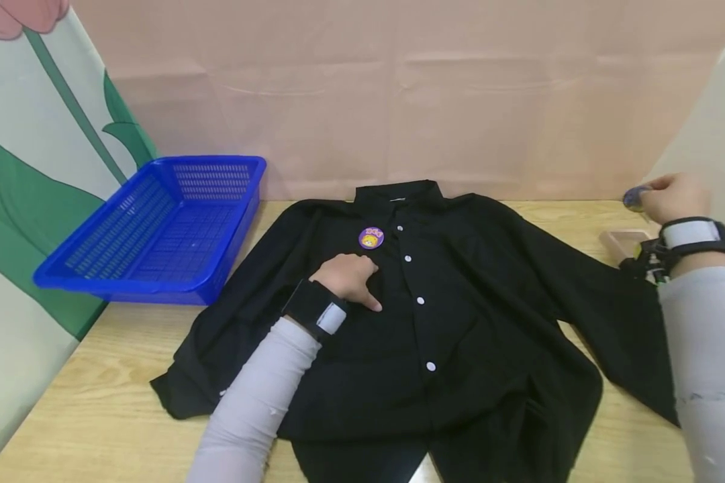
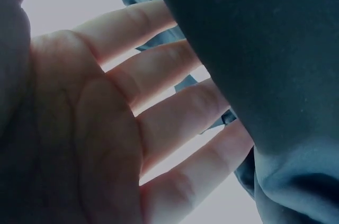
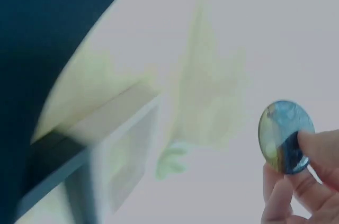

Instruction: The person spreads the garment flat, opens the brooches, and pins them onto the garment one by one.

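Observation:
A black button-up shirt (image 1: 459,288) lies spread on the table, its collar toward the wall. On its chest sits a round purple pin badge (image 1: 371,237) with a yellow cartoon figure. Just below that badge, my left hand (image 1: 347,278) rests on the shirt; the left wrist view shows the fingers (image 2: 175,102) extended and spread, their tips against the dark cloth. Over at the far right, my right hand (image 1: 679,198) pinches another round badge (image 3: 280,136) between thumb and fingers, held up beside a small pale tray (image 1: 622,243). A shiny face of it shows.
At the left stands a blue plastic basket (image 1: 229,248) with slotted sides. Behind the table (image 1: 97,396) hangs a pinkish backdrop (image 1: 399,100). One shirt sleeve (image 1: 628,335) reaches right, under my right forearm.

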`<control>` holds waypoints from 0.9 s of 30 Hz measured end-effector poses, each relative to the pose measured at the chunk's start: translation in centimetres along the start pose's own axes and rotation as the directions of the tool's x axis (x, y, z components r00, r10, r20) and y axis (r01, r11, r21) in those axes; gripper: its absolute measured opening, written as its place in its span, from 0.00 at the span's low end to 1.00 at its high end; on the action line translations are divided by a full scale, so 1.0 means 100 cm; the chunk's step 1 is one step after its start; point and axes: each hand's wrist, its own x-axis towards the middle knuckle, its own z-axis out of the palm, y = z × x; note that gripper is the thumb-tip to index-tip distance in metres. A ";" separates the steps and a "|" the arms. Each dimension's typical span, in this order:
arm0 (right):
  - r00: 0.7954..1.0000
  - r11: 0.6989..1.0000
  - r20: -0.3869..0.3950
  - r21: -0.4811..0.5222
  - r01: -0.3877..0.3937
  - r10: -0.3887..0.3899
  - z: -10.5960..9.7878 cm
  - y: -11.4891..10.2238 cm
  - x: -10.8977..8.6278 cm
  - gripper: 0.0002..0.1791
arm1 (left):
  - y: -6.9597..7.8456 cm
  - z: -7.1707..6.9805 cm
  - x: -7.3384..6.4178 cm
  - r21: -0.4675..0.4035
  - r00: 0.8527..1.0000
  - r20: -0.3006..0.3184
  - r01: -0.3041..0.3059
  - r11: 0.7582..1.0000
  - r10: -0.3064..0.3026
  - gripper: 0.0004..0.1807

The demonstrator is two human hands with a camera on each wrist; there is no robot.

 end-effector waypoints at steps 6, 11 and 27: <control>0.999 0.990 -0.038 0.138 -0.006 0.012 -0.009 -0.046 -0.007 0.27 | -0.003 -0.001 0.000 -0.028 1.000 0.013 -0.002 1.000 0.002 0.39; 0.999 0.981 -0.035 0.191 0.032 -0.025 -0.004 -0.078 -0.018 0.27 | -0.005 -0.001 0.001 -0.056 0.999 0.037 0.003 0.998 -0.001 0.37; 0.950 0.944 -0.174 0.165 0.287 -0.259 -0.003 -0.169 -0.072 0.22 | -0.004 -0.003 0.000 -0.068 0.999 0.038 0.000 0.998 0.003 0.35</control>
